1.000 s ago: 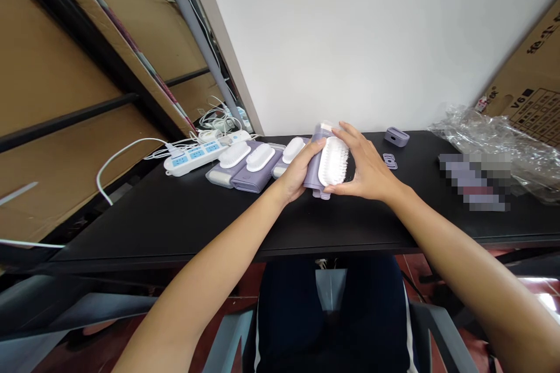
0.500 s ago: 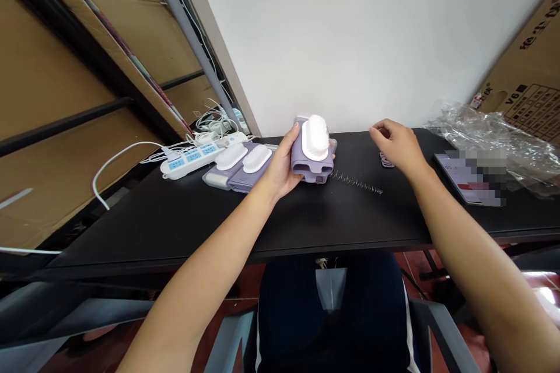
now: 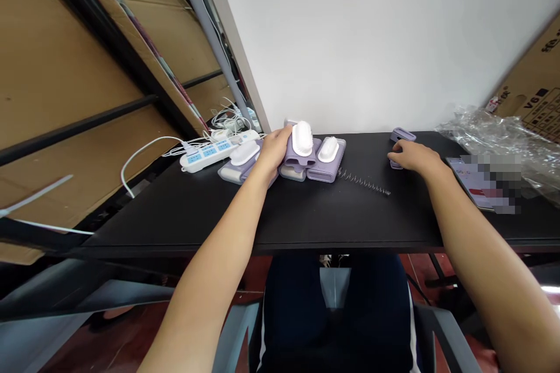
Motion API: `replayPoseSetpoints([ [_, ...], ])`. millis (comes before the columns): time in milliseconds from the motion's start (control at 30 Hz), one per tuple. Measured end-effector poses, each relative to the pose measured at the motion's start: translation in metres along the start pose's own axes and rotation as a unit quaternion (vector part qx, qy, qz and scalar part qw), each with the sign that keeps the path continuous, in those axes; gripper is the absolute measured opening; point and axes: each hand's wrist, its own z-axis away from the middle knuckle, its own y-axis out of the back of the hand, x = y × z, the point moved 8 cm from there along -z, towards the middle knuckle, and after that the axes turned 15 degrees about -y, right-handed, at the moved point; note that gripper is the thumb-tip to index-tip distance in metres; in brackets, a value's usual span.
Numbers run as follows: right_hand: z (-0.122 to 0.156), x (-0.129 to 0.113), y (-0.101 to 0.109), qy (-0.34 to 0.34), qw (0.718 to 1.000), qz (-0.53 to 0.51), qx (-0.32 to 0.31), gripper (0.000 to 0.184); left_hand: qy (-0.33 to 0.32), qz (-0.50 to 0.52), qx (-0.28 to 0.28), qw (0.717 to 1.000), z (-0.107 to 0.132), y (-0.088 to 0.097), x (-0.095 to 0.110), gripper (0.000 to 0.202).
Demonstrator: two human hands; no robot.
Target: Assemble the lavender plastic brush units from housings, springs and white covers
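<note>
My left hand (image 3: 273,150) grips a purple case with a white oval cap (image 3: 301,143), tilted above the other cases. Under and beside it lie more purple cases: one with a white cap (image 3: 328,151) to its right, others (image 3: 238,164) to its left, partly behind my hand and forearm. My right hand (image 3: 411,156) is over small purple frame-like pieces on the table; its thumb and fingers are slightly apart. One purple frame (image 3: 403,134) shows just behind that hand, another piece (image 3: 396,165) under its fingertips. A thin metal coil spring (image 3: 365,183) lies between the hands.
A white power strip (image 3: 214,150) with tangled cables stands at the back left. On the right are a phone (image 3: 475,183), crumpled clear plastic film (image 3: 510,140) and a cardboard box (image 3: 531,78). A white wall (image 3: 371,41) rises behind the black table (image 3: 324,221).
My left hand has moved slightly left with the held case, uncovering a capped case on its right. My right hand has lowered onto the small purple pieces. The view has shifted.
</note>
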Motion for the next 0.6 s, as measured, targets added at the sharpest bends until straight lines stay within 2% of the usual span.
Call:
replayPoseSetpoints([
  [133,0.007,-0.002,-0.008,-0.032,0.998,0.034,-0.049,0.053,-0.03,-0.057,-0.017,0.998,0.0,-0.007,0.0,0.045],
  [300,0.013,-0.013,-0.011,0.0,0.998,0.028,-0.055,0.052,-0.069,-0.103,0.034,0.992,-0.003,-0.005,-0.005,0.04],
  [433,0.01,-0.019,-0.017,0.025,0.998,-0.012,-0.061,0.056,-0.116,-0.11,0.056,0.986,-0.005,-0.004,0.002,0.031],
  [500,0.009,-0.021,-0.019,0.033,0.997,-0.023,-0.059,0.05,-0.139,-0.111,0.069,0.982,-0.004,-0.002,0.01,0.029],
  [600,0.01,-0.021,-0.019,0.012,0.998,-0.016,-0.061,0.027,-0.182,-0.126,0.095,0.97,0.004,0.002,0.029,0.027],
])
